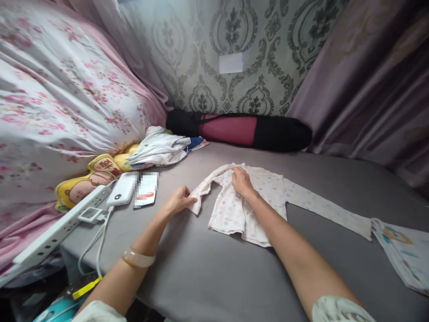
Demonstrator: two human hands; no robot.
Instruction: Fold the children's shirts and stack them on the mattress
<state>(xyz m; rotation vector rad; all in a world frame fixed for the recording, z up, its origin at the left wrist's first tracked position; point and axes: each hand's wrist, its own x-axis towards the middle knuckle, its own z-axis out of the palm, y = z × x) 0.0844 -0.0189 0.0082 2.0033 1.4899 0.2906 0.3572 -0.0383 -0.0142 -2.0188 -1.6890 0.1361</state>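
A small long-sleeved children's shirt (pixel 264 188), pale with a scattered print, lies spread on the grey bed sheet (pixel 187 268). At the end of its left-hand sleeve, my left hand (pixel 179 200) is closed, pinching the cuff between thumb and fingers. That sleeve bends and is bunched up along its length. My right hand (pixel 241 181) is at the shoulder near the collar, its fingers bent onto the fabric and gripping it there. The other sleeve stretches out to the right, its cuff touching a folded printed cloth (pixel 402 250).
A black and maroon long bag (pixel 228 129) lies along the wall. To the left are crumpled clothes (pixel 164 145), a yellow plush cushion (pixel 87 183), a white power bank (pixel 122 190), a blurred white packet (pixel 146 190) and a power strip (pixel 60 228) with cables over the bed's edge.
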